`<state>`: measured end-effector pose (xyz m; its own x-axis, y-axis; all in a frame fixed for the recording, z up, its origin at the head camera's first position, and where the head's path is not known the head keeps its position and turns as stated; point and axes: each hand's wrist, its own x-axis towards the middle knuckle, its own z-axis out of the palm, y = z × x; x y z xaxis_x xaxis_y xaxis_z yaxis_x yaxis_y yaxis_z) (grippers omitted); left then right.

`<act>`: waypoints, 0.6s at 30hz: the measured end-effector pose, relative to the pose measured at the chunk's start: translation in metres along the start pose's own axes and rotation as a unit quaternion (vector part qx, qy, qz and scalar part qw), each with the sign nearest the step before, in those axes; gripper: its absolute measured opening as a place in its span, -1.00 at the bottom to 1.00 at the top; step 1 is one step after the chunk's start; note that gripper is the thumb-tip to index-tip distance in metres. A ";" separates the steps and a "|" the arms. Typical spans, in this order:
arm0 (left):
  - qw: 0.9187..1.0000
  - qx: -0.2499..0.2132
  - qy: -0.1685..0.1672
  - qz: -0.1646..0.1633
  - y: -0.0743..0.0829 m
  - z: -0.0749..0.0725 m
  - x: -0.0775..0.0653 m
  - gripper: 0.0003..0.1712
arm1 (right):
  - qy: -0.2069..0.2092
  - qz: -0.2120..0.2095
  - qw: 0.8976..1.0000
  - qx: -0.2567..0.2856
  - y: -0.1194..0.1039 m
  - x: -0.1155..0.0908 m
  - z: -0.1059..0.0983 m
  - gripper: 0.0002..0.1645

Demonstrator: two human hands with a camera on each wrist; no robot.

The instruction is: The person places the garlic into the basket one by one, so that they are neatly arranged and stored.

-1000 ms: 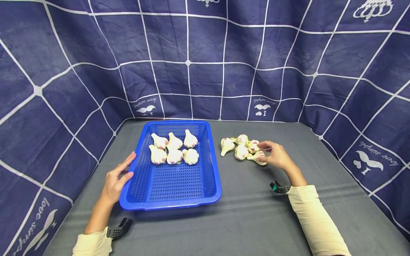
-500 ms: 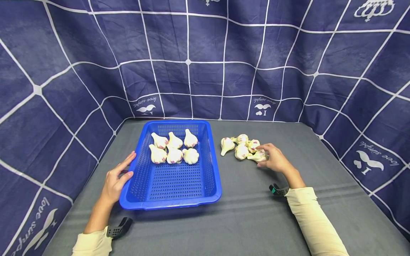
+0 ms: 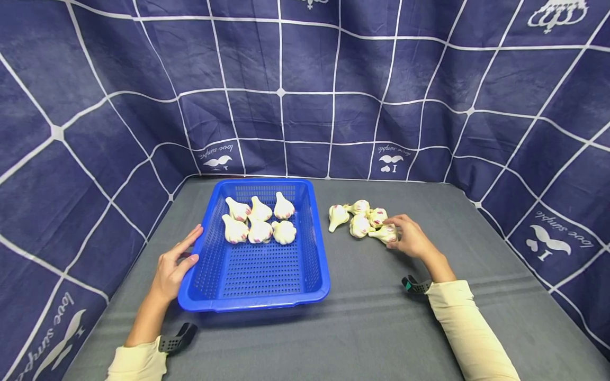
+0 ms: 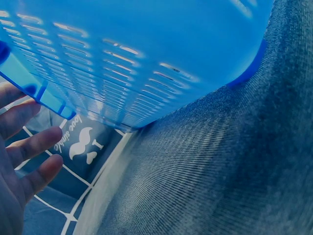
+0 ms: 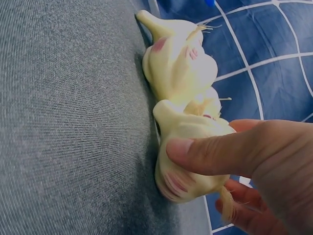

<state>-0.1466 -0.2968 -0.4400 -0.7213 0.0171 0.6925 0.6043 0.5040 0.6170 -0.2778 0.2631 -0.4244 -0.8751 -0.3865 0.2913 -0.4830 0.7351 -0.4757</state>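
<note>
My left hand (image 3: 169, 272) rests at the left rim of a blue plastic basket (image 3: 318, 254). Its fingers are extended, and fingertips touch the rim in the left wrist view. Several garlic bulbs (image 3: 260, 232) lie in two rows in the basket's far half. On the right, my right hand (image 3: 412, 239) pinches the nearest garlic bulb (image 3: 383, 233) of a loose cluster. The right wrist view shows the thumb (image 5: 181, 149) pressed on this bulb (image 5: 183, 183), with other fingers partly hidden behind it. The bulb still lies against the grey cloth.
Several other garlic bulbs (image 3: 359, 226) sit close together left of my right hand, one (image 3: 338, 217) nearest the basket. Grey cloth (image 3: 371, 328) covers the table. A navy curtain with white lines (image 3: 305, 121) stands behind and along both sides.
My right hand has shifted slightly, its thumb moving lower along the near bulb, which shows more now. The left hand, the basket and the bulbs in it stay put.
</note>
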 end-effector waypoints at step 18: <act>1.000 -0.005 0.000 0.004 0.001 0.000 0.000 -0.42 | 0.017 0.007 1.000 0.004 0.001 -0.011 -0.005 -0.33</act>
<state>-0.1458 -0.2959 -0.4395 -0.7161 0.0214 0.6976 0.6139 0.4949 0.6150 -0.2689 0.2710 -0.4235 -0.8803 -0.3572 0.3122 -0.4711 0.7359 -0.4863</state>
